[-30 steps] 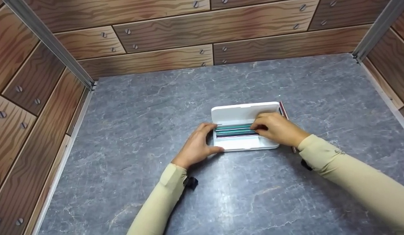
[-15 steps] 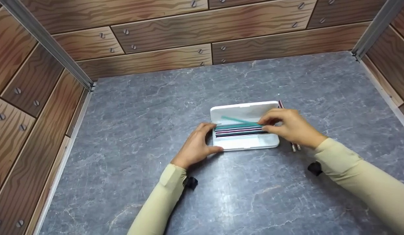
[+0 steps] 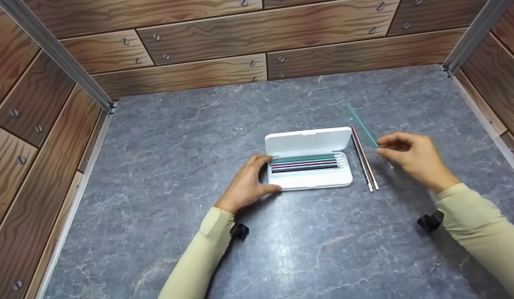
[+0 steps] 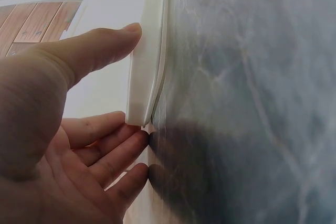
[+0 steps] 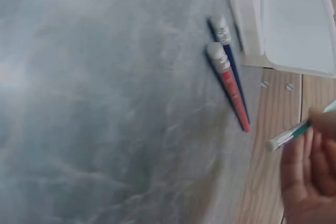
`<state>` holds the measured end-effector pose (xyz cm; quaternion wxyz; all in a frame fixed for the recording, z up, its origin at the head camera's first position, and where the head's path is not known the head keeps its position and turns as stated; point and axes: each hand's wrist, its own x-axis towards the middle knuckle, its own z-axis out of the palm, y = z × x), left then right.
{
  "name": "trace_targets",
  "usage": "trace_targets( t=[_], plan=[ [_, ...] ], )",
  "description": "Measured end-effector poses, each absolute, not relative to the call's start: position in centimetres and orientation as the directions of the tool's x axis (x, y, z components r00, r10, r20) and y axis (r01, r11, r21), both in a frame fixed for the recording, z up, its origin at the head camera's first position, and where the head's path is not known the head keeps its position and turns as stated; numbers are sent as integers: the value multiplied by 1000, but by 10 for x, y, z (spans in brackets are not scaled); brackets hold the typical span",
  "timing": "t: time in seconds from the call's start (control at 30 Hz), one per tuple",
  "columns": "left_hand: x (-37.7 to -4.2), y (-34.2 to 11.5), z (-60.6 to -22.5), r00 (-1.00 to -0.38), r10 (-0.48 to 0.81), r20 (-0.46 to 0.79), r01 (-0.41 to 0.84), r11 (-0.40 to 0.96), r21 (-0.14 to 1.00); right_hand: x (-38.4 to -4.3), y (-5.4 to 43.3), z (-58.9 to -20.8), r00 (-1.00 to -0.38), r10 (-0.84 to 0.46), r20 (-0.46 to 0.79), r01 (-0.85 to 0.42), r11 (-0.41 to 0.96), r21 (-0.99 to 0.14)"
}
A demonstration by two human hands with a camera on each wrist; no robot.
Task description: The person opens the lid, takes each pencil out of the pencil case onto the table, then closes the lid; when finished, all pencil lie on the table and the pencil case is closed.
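A white pencil case [image 3: 311,180] lies on the table with its lid [image 3: 309,142] raised. Several green, dark and striped pencils [image 3: 302,162] lie side by side inside, eraser ends to the right. My left hand [image 3: 244,182] holds the case's left end, thumb [image 4: 113,45] against its front side and fingers around the end. Between thumb and fingertips, my right hand [image 3: 419,160] pinches a green pencil [image 3: 363,124] near its white eraser end, above the table right of the case. Below it lie a red pencil [image 5: 233,93] and a dark blue pencil [image 5: 234,59], close together.
The grey marbled tabletop [image 3: 323,249] stretches around the case. Wood-patterned panels [image 3: 207,41] wall it in at the back and both sides, with metal posts [image 3: 62,54] at the corners.
My right hand has lifted the green pencil out of the case and carried it right, past the two pencils on the table. My left hand stays at the case.
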<state>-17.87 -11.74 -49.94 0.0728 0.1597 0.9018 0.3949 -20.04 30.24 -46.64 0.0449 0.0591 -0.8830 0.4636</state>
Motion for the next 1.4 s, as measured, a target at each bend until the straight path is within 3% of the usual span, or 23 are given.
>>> trace_targets(
  t=[0.43, 0.9, 1.0, 1.13, 1.27, 1.4],
  plan=[
    [-178, -118, -498, -939, 344, -3, 228, 628, 744, -195, 297, -474, -996, 62, -60, 86, 762, -642],
    [-177, -118, -498, -939, 345, -6, 228, 633, 740, -194, 293, -475, -983, 59, -176, 165, 712, -682],
    [-176, -118, -498, -939, 344, -9, 226, 634, 739, -194, 291, -473, -990, 74, -121, 135, 741, -658],
    [-177, -118, -500, -938, 347, -11, 226, 636, 738, -194, 277, -468, -996, 62, 67, 8, 796, -605],
    [-179, -119, -499, -938, 347, -8, 230, 639, 734, -197, 256, -465, -974, -72, 214, -191, 766, -614],
    [-178, -118, -500, -938, 346, -8, 228, 635, 738, -202, 236, -468, -930, -270, 249, -368, 697, -616]
  ],
)
